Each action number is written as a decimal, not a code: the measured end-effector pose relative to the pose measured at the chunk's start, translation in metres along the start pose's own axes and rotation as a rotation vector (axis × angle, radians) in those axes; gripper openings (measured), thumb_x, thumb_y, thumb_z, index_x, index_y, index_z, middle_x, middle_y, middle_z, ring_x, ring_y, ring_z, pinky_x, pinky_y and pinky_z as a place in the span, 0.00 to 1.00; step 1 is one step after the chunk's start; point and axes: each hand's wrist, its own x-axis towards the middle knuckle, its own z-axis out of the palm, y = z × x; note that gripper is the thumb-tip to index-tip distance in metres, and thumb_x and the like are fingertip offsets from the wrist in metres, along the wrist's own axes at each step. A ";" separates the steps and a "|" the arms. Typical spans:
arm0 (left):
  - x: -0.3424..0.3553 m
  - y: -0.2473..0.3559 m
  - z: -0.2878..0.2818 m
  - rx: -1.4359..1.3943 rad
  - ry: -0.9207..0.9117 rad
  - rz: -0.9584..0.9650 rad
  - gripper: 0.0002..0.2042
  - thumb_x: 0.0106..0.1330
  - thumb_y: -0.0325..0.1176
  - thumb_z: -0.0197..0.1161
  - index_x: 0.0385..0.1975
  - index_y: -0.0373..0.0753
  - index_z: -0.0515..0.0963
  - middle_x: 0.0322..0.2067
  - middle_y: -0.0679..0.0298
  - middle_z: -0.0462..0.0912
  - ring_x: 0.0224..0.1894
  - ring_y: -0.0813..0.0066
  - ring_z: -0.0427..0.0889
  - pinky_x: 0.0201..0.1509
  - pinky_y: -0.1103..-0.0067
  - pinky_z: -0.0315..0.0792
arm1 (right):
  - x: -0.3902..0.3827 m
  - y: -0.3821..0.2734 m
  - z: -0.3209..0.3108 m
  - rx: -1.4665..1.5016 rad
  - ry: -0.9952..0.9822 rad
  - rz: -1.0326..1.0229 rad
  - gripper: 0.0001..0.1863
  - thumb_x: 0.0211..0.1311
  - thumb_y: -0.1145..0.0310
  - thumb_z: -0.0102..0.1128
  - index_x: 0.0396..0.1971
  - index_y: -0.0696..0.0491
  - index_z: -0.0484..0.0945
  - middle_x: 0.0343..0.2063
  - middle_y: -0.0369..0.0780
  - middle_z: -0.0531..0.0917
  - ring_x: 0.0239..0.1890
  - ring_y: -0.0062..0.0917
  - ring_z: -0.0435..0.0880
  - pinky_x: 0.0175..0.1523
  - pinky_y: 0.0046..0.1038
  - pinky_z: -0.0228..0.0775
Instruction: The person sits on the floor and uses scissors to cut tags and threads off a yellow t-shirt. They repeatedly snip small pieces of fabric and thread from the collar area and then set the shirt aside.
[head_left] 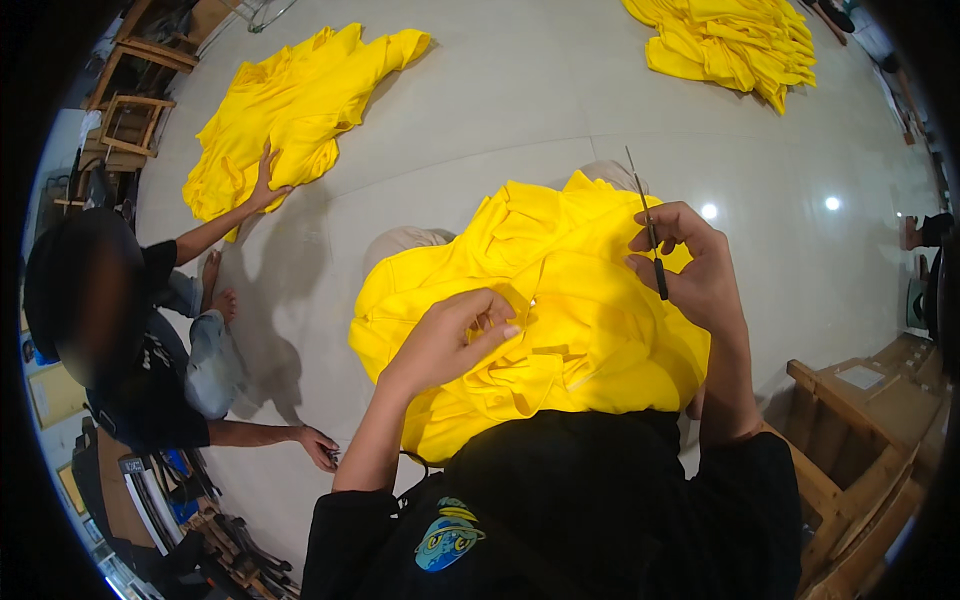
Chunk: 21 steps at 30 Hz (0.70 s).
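A bundled yellow garment (pixel 580 300) lies on my lap. My left hand (pixel 455 335) pinches a fold of its fabric near the middle. My right hand (pixel 695 265) is raised over the garment's right side and grips a thin pair of snips (pixel 648 225) with a dark handle, the metal tip pointing up and away from me. My knees show beyond the cloth.
A person in black sits on the floor at left, one hand (pixel 265 180) on a yellow pile (pixel 290 105), the other hand (pixel 320 447) flat on the floor. Another yellow pile (pixel 730 40) lies far right. A wooden chair (pixel 860 450) stands at my right, wooden stools (pixel 130 120) far left.
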 end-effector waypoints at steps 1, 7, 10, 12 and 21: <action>-0.005 -0.001 0.002 -0.016 -0.015 0.001 0.15 0.77 0.39 0.76 0.52 0.35 0.85 0.47 0.54 0.90 0.48 0.56 0.89 0.57 0.67 0.82 | -0.001 0.002 0.000 -0.005 -0.002 0.021 0.23 0.60 0.73 0.87 0.54 0.53 0.86 0.42 0.37 0.96 0.45 0.28 0.94 0.50 0.30 0.78; -0.010 -0.005 0.022 0.365 0.098 -0.066 0.29 0.70 0.44 0.80 0.66 0.36 0.80 0.65 0.47 0.83 0.68 0.45 0.81 0.72 0.59 0.77 | -0.007 -0.005 0.015 -0.117 -0.122 0.112 0.28 0.56 0.69 0.90 0.56 0.53 0.86 0.44 0.40 0.95 0.47 0.32 0.94 0.53 0.33 0.82; -0.011 -0.016 0.030 0.464 0.036 -0.049 0.29 0.73 0.42 0.76 0.69 0.35 0.79 0.65 0.44 0.84 0.68 0.41 0.81 0.73 0.58 0.77 | -0.013 0.000 0.031 -0.165 -0.158 0.112 0.28 0.55 0.68 0.90 0.55 0.53 0.86 0.44 0.44 0.94 0.48 0.39 0.95 0.55 0.37 0.84; -0.012 -0.026 0.031 0.465 0.069 0.007 0.26 0.77 0.39 0.72 0.70 0.34 0.78 0.60 0.44 0.86 0.63 0.42 0.84 0.70 0.59 0.78 | -0.012 -0.005 0.034 -0.228 -0.181 0.174 0.26 0.56 0.69 0.89 0.54 0.54 0.87 0.41 0.45 0.93 0.46 0.39 0.95 0.53 0.36 0.84; -0.008 -0.039 0.008 -0.347 0.329 -0.203 0.15 0.88 0.25 0.56 0.69 0.37 0.80 0.39 0.70 0.77 0.40 0.83 0.70 0.47 0.81 0.70 | -0.011 -0.001 0.036 -0.055 -0.022 0.288 0.21 0.62 0.73 0.86 0.52 0.57 0.86 0.32 0.43 0.90 0.32 0.26 0.87 0.44 0.27 0.81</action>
